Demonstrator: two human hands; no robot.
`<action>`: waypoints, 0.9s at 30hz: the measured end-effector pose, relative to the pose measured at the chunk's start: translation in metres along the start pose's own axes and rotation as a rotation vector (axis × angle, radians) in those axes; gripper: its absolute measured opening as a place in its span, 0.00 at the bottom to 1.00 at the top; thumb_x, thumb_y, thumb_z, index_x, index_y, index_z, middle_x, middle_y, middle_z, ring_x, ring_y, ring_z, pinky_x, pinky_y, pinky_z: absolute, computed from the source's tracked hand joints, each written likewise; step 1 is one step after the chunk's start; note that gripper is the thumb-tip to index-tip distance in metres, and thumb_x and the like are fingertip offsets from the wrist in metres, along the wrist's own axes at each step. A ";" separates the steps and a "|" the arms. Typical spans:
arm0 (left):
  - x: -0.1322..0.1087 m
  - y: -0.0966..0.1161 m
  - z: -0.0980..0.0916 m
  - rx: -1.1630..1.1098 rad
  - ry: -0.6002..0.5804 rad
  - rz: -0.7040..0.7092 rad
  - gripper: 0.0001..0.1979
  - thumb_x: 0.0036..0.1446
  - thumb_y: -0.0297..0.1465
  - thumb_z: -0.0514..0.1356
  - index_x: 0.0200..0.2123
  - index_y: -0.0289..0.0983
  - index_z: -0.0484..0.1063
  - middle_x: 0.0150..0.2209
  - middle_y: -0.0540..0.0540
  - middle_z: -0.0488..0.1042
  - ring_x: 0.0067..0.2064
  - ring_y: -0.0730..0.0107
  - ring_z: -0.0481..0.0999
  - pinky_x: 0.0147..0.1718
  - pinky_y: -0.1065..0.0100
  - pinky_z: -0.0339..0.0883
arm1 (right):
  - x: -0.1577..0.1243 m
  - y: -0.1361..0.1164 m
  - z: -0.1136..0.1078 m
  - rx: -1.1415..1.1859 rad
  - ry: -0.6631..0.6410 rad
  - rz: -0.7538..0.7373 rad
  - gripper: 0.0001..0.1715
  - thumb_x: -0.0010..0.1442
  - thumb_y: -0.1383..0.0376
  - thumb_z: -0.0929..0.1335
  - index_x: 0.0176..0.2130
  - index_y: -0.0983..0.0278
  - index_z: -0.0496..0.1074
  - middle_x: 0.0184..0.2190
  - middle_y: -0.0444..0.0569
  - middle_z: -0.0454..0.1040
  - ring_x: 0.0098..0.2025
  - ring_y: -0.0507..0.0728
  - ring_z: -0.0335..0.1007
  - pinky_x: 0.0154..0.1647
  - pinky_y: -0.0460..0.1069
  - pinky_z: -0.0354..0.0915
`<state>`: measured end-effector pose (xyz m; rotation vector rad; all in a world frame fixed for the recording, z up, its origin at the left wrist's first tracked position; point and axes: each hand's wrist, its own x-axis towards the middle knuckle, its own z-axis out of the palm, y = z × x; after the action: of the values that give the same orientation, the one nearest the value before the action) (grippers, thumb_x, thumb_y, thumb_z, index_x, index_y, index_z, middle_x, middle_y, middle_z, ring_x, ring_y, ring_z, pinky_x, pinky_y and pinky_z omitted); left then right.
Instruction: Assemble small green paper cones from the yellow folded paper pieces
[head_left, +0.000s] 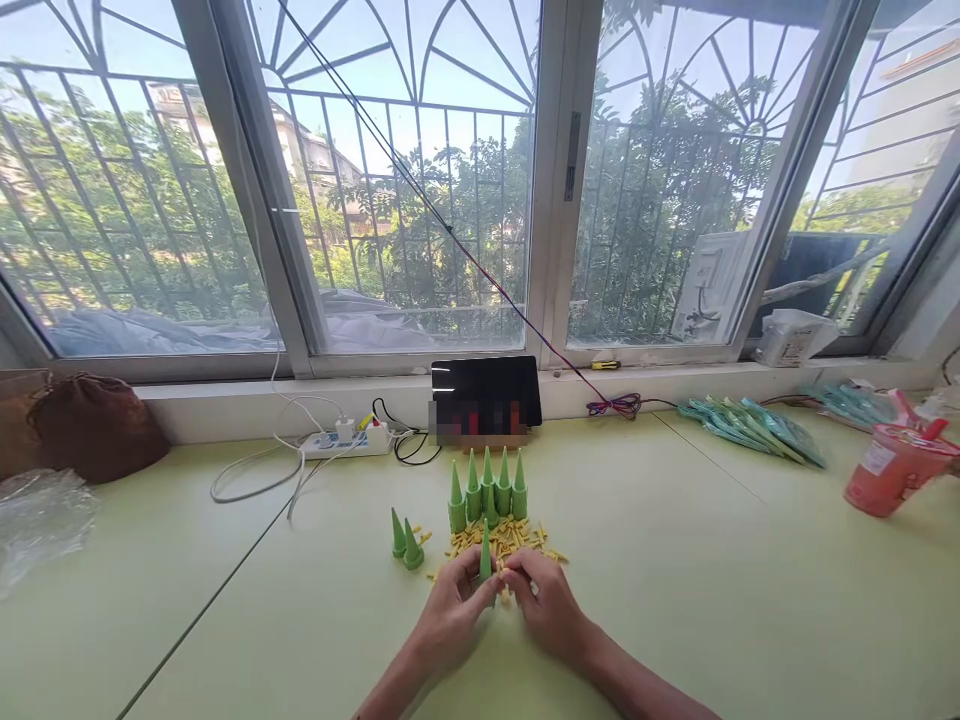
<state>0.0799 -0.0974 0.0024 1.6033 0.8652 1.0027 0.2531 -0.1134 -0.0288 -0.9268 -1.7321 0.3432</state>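
My left hand (457,600) is closed around a green pointed plastic spike (486,550), its tip upward. Close beside it, my right hand (546,598) pinches what looks like a small yellow plastic piece (502,568) against the spike's side; the fingers partly hide it. Just beyond both hands lies a loose pile of small yellow plastic pieces (517,535). Several green spikes (487,480) stand upright in a row behind the pile. Two shorter green cones (412,548) stand to the left, with a few yellow pieces near them.
A dark tablet (487,390) leans against the sill behind the spikes. To its left is a power strip (345,440) with trailing cables. Green plastic packets (754,428) and a red drink cup (892,470) sit at right. A brown bag (99,425) and clear plastic (45,520) lie at left.
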 end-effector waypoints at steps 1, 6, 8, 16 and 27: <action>0.000 0.000 0.000 -0.009 0.000 -0.006 0.20 0.57 0.48 0.67 0.34 0.35 0.74 0.31 0.47 0.72 0.33 0.67 0.70 0.32 0.70 0.65 | 0.000 0.000 0.000 0.002 -0.001 0.000 0.21 0.74 0.56 0.61 0.32 0.61 0.71 0.27 0.46 0.74 0.28 0.55 0.69 0.30 0.47 0.64; 0.001 0.001 0.001 -0.108 0.016 -0.048 0.20 0.54 0.47 0.69 0.35 0.35 0.75 0.32 0.46 0.75 0.35 0.65 0.73 0.36 0.69 0.68 | 0.000 -0.001 0.000 0.013 -0.009 0.008 0.18 0.73 0.59 0.62 0.33 0.61 0.71 0.27 0.46 0.74 0.28 0.55 0.69 0.30 0.47 0.64; 0.001 0.002 0.001 -0.143 0.025 -0.073 0.20 0.53 0.47 0.70 0.35 0.35 0.76 0.32 0.46 0.77 0.36 0.65 0.74 0.36 0.69 0.69 | 0.000 0.000 0.000 0.022 -0.008 0.007 0.15 0.72 0.61 0.63 0.33 0.61 0.71 0.28 0.46 0.75 0.29 0.55 0.69 0.31 0.47 0.64; 0.003 0.002 -0.003 -0.278 0.036 -0.162 0.20 0.47 0.44 0.74 0.38 0.37 0.79 0.39 0.44 0.81 0.44 0.58 0.79 0.45 0.64 0.73 | 0.001 0.000 0.003 0.060 -0.023 -0.012 0.13 0.71 0.66 0.63 0.33 0.60 0.70 0.30 0.46 0.74 0.32 0.55 0.70 0.35 0.47 0.65; 0.004 0.010 -0.002 -0.390 0.040 -0.221 0.15 0.46 0.36 0.74 0.34 0.36 0.77 0.30 0.49 0.76 0.33 0.67 0.74 0.34 0.68 0.71 | 0.002 0.000 0.004 0.100 -0.016 -0.066 0.14 0.72 0.65 0.64 0.35 0.61 0.74 0.32 0.48 0.73 0.34 0.55 0.70 0.36 0.47 0.67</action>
<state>0.0805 -0.0955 0.0129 1.1369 0.7967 0.9782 0.2489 -0.1111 -0.0286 -0.7956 -1.7397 0.3910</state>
